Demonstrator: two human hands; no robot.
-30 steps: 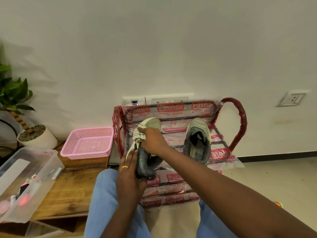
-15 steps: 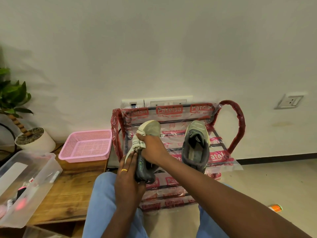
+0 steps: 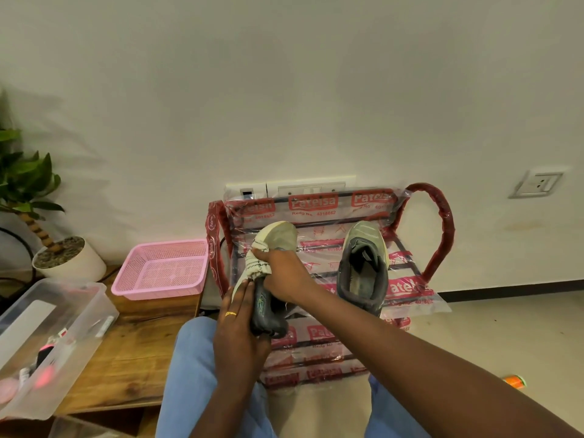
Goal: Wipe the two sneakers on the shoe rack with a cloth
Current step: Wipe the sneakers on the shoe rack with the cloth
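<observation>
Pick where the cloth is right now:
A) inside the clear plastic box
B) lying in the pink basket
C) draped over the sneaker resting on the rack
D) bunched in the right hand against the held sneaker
D: the cloth is bunched under the right hand and pressed on the held sneaker, which the left hand steadies at the heel.

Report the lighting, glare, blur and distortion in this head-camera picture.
Head view: soft, even light, and the plant throws a faint shadow on the wall. Head view: glare streaks the plastic wrap on the shoe rack. Head view: wide-angle bending tilts the wall socket. The clear box at lower left looks smeared, while the cloth and held sneaker are sharp.
</observation>
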